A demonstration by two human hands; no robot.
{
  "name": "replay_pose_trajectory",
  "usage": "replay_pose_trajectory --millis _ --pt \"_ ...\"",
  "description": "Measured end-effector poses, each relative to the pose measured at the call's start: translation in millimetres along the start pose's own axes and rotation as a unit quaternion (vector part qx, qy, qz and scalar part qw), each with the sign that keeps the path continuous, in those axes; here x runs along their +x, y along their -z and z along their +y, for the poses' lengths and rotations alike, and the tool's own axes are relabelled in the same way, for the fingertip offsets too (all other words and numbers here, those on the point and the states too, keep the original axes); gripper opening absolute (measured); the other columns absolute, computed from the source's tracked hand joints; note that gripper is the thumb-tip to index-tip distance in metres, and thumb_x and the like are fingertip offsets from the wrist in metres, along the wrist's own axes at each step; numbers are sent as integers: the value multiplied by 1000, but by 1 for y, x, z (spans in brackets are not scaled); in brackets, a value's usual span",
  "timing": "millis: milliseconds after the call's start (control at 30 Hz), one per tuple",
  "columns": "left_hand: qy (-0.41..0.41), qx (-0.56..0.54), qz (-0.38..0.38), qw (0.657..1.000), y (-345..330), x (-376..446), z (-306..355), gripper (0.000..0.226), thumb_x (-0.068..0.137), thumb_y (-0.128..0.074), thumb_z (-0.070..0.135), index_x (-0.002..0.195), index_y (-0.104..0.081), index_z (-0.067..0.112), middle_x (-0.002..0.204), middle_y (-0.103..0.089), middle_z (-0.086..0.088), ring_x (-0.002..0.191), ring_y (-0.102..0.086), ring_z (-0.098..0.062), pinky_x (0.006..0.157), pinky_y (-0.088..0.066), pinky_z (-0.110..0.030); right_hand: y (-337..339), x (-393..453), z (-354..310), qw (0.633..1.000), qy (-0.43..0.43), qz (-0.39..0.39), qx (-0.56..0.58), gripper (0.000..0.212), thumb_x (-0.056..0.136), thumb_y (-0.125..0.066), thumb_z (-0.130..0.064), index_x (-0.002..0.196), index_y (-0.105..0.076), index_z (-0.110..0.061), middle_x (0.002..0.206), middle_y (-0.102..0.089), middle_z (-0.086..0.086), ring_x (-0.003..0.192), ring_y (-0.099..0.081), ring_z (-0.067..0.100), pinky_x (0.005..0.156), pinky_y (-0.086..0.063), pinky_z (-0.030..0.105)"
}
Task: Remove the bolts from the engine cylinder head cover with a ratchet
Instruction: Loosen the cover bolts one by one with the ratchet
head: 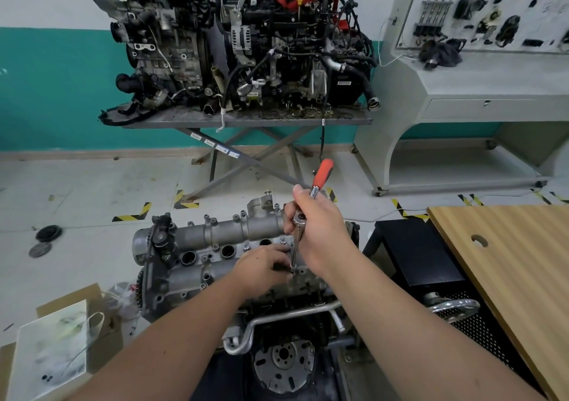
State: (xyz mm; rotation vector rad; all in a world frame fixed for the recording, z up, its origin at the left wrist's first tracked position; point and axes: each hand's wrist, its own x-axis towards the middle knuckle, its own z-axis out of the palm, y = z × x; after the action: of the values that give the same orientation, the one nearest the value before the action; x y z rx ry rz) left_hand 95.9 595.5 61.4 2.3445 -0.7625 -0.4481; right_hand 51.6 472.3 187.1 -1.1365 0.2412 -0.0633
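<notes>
Crowding the floor around the engine [234,265] are several other things: a wooden table [505,265] at the right edge, a black perforated stand [431,265] just beside the engine, and flattened cardboard [61,323] with a white plastic bag [52,348] on it at the lower left. Two dark round discs [46,237] lie on the floor further left. Behind, two larger engines [240,40] sit on a folding metal stand [246,120], and a white display board [480,9] with mounted parts stands to the right.

The cylinder head cover [215,246] lies across the top of the engine, with open round wells along its middle. Several bolts [207,216] stand raised along its far edge. The right hand [320,225] is closed around the head of the ratchet [311,203], whose red handle points up and away; its extension bar runs down to the cover. The left hand [264,262] is curled with its fingertips pinched at the bar's lower end, hiding the bolt there. A bent metal pipe [277,317] crosses the near side of the engine below both forearms.
</notes>
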Motion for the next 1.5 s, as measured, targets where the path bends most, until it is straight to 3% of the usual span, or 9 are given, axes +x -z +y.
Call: replay_pose_trajectory --millis 100,200,367,533,700,833,967,1233,1500 --pt "2 11 -2 1000 -1 1 -2 13 88 -73 27 100 -74 21 143 -53 9 127 -51 -15 106 -41 -41 13 -1 -7 994 -57 -71 53 16 103 -40 -20 92 -48 -12 61 -56 7 46 -38 20 61 -31 33" --pt "2 16 -1 1000 -1 2 -2 12 87 -74 28 97 -73 21 139 -56 6 122 -54 -18 103 -44 -40 22 0 -7 985 -81 -126 83 27 98 -33 -14 107 -56 -6 68 -62 12 49 -41 21 61 -29 34" --pt "1 30 1 1000 -1 1 -1 12 87 -74 29 95 -73 21 136 -57 3 118 -55 -20 100 -45 -41 33 2 -13 974 -91 -193 78 21 91 -50 -12 108 -59 -4 79 -65 12 60 -50 23 65 -38 33" --pt "4 34 -10 999 1 0 1 11 89 -72 31 97 -73 24 144 -52 11 121 -54 -17 103 -44 -40 31 7 -21 976 -98 -190 51 7 92 -50 -6 97 -54 -6 70 -60 9 52 -48 22 59 -34 32" --pt "7 22 -2 1000 2 -1 4 4 88 -73 29 88 -69 29 139 -54 11 116 -58 -20 100 -45 -36 22 11 -28 972 -123 -199 27 11 96 -44 0 94 -54 -5 64 -56 6 48 -43 17 50 -32 25" --pt "-9 19 4 1000 3 -3 5 22 87 -73 27 75 -58 36 133 -59 5 109 -59 -22 94 -49 -38 18 13 -28 967 -151 -201 32 19 93 -39 -7 96 -57 -3 62 -55 8 47 -44 15 53 -28 26" --pt "-8 26 5 1000 3 -1 4 3 87 -74 28 88 -72 25 135 -58 9 113 -58 -19 95 -48 -35 21 16 -27 963 -166 -208 49 32 88 -28 -8 101 -56 0 62 -54 10 48 -43 16 55 -28 27" --pt "2 34 2 999 2 -1 2 9 87 -73 30 93 -73 24 141 -54 15 116 -57 -17 98 -47 -39 31 20 -20 954 -156 -245 82 40 76 -38 -11 109 -56 1 68 -56 9 53 -42 18 56 -34 27" --pt "19 29 -4 999 2 -1 3 9 87 -73 31 95 -72 26 145 -49 18 119 -56 -15 101 -45 -37 31 18 -20 962 -138 -220 83 25 73 -43 -5 95 -54 -5 64 -56 7 48 -39 19 52 -34 27"
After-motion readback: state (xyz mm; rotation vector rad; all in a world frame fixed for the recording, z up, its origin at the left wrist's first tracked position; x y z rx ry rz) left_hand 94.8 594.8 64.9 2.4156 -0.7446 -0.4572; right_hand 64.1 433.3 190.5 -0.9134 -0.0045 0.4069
